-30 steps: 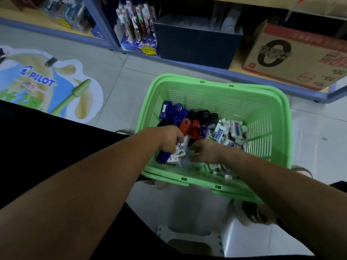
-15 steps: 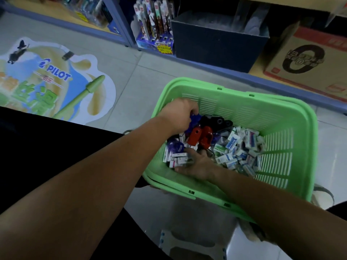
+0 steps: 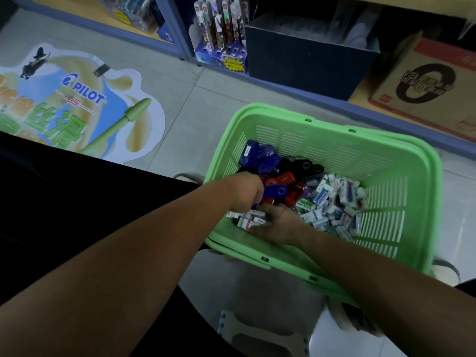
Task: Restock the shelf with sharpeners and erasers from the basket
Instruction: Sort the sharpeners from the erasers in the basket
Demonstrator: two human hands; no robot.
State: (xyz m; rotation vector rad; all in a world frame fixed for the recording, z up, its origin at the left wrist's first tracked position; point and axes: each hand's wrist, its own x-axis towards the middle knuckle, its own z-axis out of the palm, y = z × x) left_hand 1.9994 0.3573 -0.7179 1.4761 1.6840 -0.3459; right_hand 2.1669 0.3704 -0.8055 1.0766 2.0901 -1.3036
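Note:
A green plastic basket [image 3: 334, 148] sits in front of me, holding blue sharpeners [image 3: 255, 153], red sharpeners [image 3: 292, 193], black sharpeners [image 3: 305, 166] and a heap of small white boxed erasers [image 3: 334, 202]. My left hand [image 3: 246, 189] is a closed fist at the basket's near left, with a blue sharpener [image 3: 277, 190] sticking out of it. My right hand [image 3: 279, 224] lies palm down just below it, fingers spread over a few erasers [image 3: 253, 220] in the near-left corner. What is under either palm is hidden.
The lowest shelf runs along the back with a pen display [image 3: 221, 29], a dark blue box [image 3: 309, 57] and a cardboard carton [image 3: 425, 91]. A Pilot floor sticker [image 3: 77, 99] lies to the left. A white step stool [image 3: 257, 336] stands below the basket.
My left hand has pulled back from the far-left pile toward me, uncovering the blue sharpeners there. My right hand stays on the erasers.

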